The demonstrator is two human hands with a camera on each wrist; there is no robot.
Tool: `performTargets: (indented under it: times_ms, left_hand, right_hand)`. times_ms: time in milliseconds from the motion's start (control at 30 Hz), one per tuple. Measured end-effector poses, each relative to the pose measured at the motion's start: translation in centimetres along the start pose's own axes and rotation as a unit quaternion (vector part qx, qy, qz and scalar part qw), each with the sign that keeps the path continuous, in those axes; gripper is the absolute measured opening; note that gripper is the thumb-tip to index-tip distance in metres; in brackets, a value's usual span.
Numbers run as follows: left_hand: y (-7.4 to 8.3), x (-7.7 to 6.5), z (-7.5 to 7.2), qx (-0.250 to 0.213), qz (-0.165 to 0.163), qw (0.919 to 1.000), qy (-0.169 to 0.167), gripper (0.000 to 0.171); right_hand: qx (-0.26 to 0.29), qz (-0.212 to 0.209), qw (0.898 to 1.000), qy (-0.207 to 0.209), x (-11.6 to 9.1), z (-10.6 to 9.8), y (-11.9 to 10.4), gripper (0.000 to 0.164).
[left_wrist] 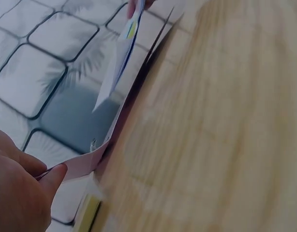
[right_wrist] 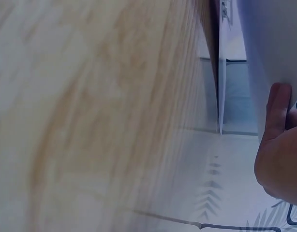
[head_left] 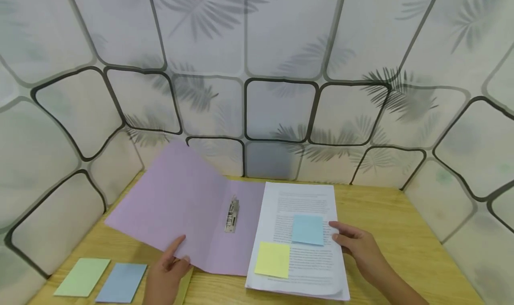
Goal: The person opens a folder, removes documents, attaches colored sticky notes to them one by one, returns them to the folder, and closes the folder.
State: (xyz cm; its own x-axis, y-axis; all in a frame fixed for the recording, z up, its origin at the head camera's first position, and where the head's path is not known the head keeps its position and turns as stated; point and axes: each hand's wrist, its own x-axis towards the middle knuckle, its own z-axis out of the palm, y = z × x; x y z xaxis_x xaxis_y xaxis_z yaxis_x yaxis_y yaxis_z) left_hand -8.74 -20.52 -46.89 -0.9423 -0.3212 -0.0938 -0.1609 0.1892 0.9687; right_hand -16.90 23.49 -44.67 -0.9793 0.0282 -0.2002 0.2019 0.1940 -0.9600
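Note:
A purple folder (head_left: 172,198) lies spread on the table, its left cover raised at a slant. A metal clip (head_left: 232,216) sits near its fold. My left hand (head_left: 166,269) pinches the cover's lower edge between thumb and fingers, as the left wrist view also shows at the folder edge (left_wrist: 83,164). My right hand (head_left: 361,247) grips the right edge of a stack of printed paper (head_left: 305,269). In the right wrist view the paper (right_wrist: 269,43) is lifted off the table, with fingers (right_wrist: 279,101) under it. A blue sticky note (head_left: 307,230) and a yellow sticky note (head_left: 272,259) are on the top sheet.
On the table (head_left: 373,207) at the front left lie a green pad (head_left: 82,277) and a blue pad (head_left: 121,282). A yellow pad (head_left: 184,287) is partly hidden behind my left hand. Patterned walls (head_left: 277,109) enclose the table at the back and sides.

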Motion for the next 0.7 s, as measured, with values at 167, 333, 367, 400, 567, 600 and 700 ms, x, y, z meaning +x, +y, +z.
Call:
performTargets:
  times_ms: [167, 333, 367, 400, 567, 600, 700]
  left_hand:
    - [0.2, -1.0, 2.1, 0.003, -0.048, 0.9985, -0.025, 0.060]
    - [0.1, -1.9, 3.9, -0.019, -0.045, 0.9966, -0.066, 0.060]
    - [0.1, -2.1, 4.2, -0.026, -0.039, 0.9962, -0.074, 0.061]
    - [0.1, -2.3, 4.5, -0.036, -0.032, 0.9956, -0.080, 0.061]
    - [0.0, -2.8, 5.4, -0.068, -0.018, 0.9928, -0.097, 0.061]
    - [0.0, -2.9, 5.5, -0.073, -0.022, 0.9924, -0.097, 0.061]
    - [0.0, -2.9, 5.6, -0.077, -0.030, 0.9914, -0.102, 0.062]
  right_hand:
    - [-0.006, 0.005, 1.000, -0.003, 0.4, 0.3, 0.2, 0.049]
    - [-0.037, 0.008, 0.999, -0.002, 0.7, 0.3, 0.3, 0.046]
    - [-0.046, 0.009, 0.999, -0.003, 0.7, 0.2, 0.4, 0.046]
    - [-0.054, 0.011, 0.998, -0.003, 0.7, 0.2, 0.4, 0.046]
    - [-0.070, 0.023, 0.997, -0.004, 1.0, -0.2, 0.5, 0.046]
    - [-0.071, 0.024, 0.997, -0.004, 1.1, -0.3, 0.5, 0.046]
    - [-0.078, 0.021, 0.997, -0.008, 1.4, -0.5, 0.5, 0.046]
